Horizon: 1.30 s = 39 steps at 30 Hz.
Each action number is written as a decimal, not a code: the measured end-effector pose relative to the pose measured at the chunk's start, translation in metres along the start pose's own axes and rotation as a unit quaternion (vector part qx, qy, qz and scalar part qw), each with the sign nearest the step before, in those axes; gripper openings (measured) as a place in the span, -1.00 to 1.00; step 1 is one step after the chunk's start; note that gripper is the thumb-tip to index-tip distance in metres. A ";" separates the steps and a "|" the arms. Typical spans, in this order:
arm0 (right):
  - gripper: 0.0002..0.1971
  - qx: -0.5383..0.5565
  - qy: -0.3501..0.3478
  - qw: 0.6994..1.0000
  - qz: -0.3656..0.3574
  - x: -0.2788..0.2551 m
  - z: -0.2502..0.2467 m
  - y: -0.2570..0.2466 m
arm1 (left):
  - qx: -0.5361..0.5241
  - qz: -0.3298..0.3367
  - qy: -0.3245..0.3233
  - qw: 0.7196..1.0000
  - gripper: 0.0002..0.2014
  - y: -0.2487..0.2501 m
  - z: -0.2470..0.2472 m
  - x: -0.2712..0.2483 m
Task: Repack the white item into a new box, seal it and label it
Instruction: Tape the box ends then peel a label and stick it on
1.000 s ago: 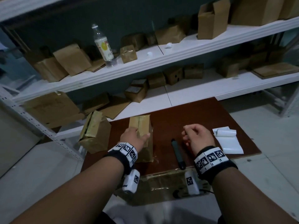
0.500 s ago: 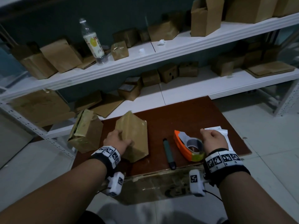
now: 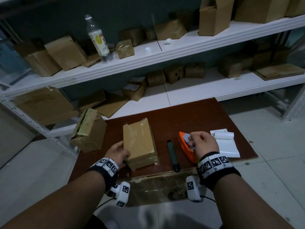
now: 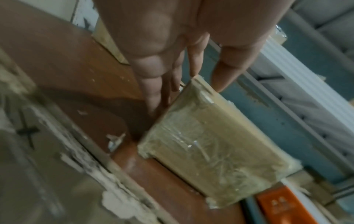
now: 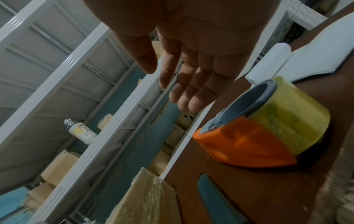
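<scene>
A brown cardboard box (image 3: 139,144) wrapped in clear tape lies flat on the dark red board (image 3: 189,116); its contents do not show. My left hand (image 3: 118,152) rests against the box's near left side. In the left wrist view its fingers (image 4: 162,94) lie straight along the box (image 4: 210,144), thumb over the top edge. My right hand (image 3: 203,143) hovers over the orange tape dispenser (image 3: 186,146). In the right wrist view the right hand (image 5: 172,84) is flat, fingers straight, clear of the dispenser (image 5: 258,131). White label sheets (image 3: 226,144) lie to the right.
A dark green cutter (image 3: 172,155) lies between box and dispenser. An opened, taped box (image 3: 89,131) leans at the board's left edge. White shelves (image 3: 181,47) behind hold several cardboard boxes and a plastic bottle (image 3: 99,40). Tiled floor surrounds the board.
The box went from standing on end to lying flat under my left hand. The tape dispenser appeared on the board, and my right hand moved from its right side to above it.
</scene>
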State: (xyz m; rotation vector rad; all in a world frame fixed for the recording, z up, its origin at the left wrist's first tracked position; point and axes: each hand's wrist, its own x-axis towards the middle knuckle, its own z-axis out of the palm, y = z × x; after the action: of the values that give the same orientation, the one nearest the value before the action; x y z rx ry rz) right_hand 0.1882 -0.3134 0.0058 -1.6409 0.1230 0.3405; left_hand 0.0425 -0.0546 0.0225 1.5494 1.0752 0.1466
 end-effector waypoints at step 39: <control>-0.94 0.098 0.198 0.963 0.156 0.052 -0.105 0.025 | 0.447 0.384 -0.123 0.799 -0.60 0.061 0.161 -0.058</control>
State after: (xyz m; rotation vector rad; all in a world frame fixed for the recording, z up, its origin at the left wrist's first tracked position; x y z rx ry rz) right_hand 0.2464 -0.4133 -0.0263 -1.4731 0.7028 0.2260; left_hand 0.1430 -0.2040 0.0506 2.7264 0.1942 -0.0361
